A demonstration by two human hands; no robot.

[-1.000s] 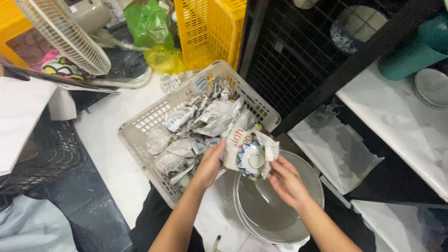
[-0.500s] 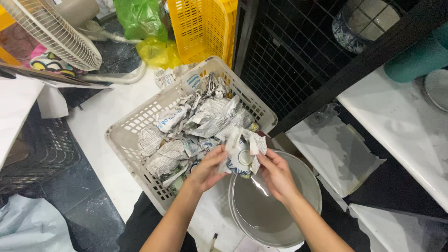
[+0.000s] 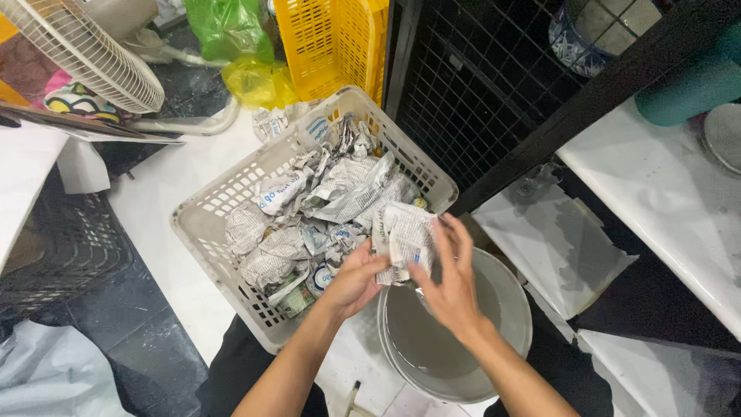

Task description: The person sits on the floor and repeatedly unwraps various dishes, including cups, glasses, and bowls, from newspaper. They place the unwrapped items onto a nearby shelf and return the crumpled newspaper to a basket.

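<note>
Two hands grip one crumpled newspaper bundle (image 3: 403, 241) between them: the left hand (image 3: 355, 282) closed on its lower edge, the right hand (image 3: 451, 282) with fingers spread across its side. It hangs over the near rim of a grey basin (image 3: 505, 309) on the floor, beside the white basket's (image 3: 202, 232) right corner. Many paper-wrapped pieces still fill the basket; the basin looks empty, so most seems left.
</note>
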